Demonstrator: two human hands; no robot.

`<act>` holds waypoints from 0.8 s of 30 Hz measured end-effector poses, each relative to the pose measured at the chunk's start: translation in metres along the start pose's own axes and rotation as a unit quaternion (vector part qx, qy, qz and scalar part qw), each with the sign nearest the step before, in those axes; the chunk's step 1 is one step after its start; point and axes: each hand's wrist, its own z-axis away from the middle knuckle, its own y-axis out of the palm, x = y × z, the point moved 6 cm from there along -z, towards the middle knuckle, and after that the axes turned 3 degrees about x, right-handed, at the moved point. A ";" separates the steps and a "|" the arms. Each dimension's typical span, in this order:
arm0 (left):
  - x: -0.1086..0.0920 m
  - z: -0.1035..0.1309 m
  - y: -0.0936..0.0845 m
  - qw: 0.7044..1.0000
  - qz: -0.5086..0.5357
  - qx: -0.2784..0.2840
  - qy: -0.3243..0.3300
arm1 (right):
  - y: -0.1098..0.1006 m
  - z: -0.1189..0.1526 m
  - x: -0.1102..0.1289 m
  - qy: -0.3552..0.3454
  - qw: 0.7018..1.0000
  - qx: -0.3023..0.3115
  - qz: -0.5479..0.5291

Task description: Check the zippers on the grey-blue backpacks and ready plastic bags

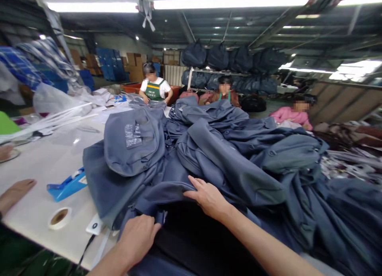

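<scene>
The left hand [139,236] grips the edge of a blue-grey jacket [167,188]. The right hand [209,198] lies flat and open on it, atop the white surface [44,164].

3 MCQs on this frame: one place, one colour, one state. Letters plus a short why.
1. Where does the blue plastic tape dispenser lie?
A. on the white table, left of the garment pile
B. on top of the pile
C. in a hand

2. What colour is the pile of fabric garments?
A. red
B. slate blue-grey
C. yellow

3. How is the right hand?
A. fist closed on tape
B. flat, fingers spread on the cloth
C. raised in the air

Answers:
1 A, it sits on bare tabletop near the small white tape roll.
2 B, every piece is blue-grey.
3 B, palm down on the fabric; the left hand grips its edge.
</scene>
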 end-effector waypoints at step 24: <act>-0.002 -0.029 -0.003 0.888 -0.410 0.132 0.162 | 0.036 0.187 -0.070 0.318 0.938 -0.070 -0.115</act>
